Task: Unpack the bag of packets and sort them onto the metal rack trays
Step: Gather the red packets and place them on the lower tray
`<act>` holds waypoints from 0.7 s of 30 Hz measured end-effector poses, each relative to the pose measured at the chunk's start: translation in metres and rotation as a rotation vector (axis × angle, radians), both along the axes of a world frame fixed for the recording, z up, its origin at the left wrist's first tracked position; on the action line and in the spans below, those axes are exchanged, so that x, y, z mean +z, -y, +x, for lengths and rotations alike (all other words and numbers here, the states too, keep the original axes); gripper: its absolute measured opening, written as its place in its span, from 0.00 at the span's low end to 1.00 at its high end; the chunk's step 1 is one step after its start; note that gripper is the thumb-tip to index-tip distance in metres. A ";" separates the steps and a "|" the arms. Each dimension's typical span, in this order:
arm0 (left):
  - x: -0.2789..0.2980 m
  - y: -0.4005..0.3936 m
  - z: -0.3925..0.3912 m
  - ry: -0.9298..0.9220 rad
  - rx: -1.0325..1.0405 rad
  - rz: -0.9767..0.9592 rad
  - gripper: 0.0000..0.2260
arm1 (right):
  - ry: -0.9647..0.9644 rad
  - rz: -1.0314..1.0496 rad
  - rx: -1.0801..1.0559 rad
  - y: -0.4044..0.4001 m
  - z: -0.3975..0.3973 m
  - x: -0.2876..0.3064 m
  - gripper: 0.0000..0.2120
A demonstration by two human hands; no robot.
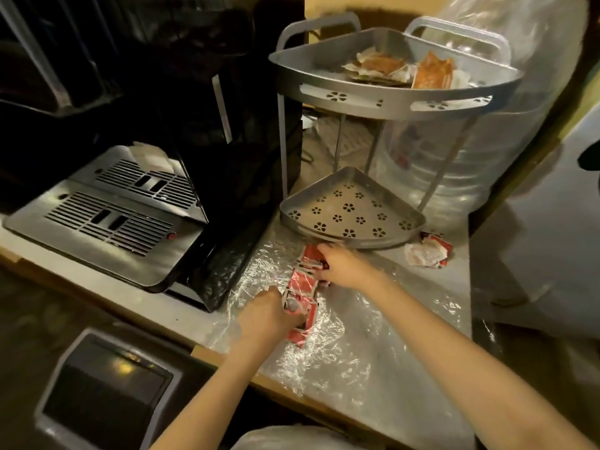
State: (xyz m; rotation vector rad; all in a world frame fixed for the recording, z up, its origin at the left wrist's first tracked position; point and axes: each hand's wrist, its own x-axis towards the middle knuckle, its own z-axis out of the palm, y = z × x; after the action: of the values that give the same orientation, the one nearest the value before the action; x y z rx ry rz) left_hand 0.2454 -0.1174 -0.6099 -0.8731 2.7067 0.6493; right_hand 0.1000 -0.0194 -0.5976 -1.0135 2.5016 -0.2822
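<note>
Left hand (264,311) and right hand (341,266) both grip a strip of red packets (303,287) over the clear plastic bag (341,345) on the tabletop (454,287). Rack's lower tray (349,209) just beyond; upper tray (383,102) holds orange packets (431,73). Loose packets (428,253) right, coffee machine (107,216) left.

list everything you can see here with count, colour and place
metal rack: one, grey, two tiers, back of counter
top tray: one, grey, holds orange packets
bottom tray: one, grey, no packets in it
red packets: a bunch, red and white, on clear plastic bag
loose packets: a few, red and white, right of bottom tray
coffee machine: one, black and silver, left
left hand: grips red packets
right hand: grips red packets
</note>
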 end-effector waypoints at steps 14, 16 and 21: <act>0.002 -0.005 -0.009 0.012 -0.048 0.141 0.16 | 0.122 0.038 -0.167 0.004 -0.012 0.003 0.29; -0.002 -0.006 -0.009 -0.040 -0.029 0.154 0.20 | 0.042 0.014 -0.168 -0.001 -0.010 0.003 0.33; -0.008 -0.015 -0.004 -0.169 -0.087 0.156 0.16 | -0.068 -0.078 -0.114 -0.011 -0.002 -0.005 0.35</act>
State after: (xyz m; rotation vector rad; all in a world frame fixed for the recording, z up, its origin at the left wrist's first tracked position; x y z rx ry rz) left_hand 0.2411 -0.1022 -0.6175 -0.6865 2.7750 0.9388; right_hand 0.0982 -0.0079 -0.6028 -0.9263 2.6328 -0.3889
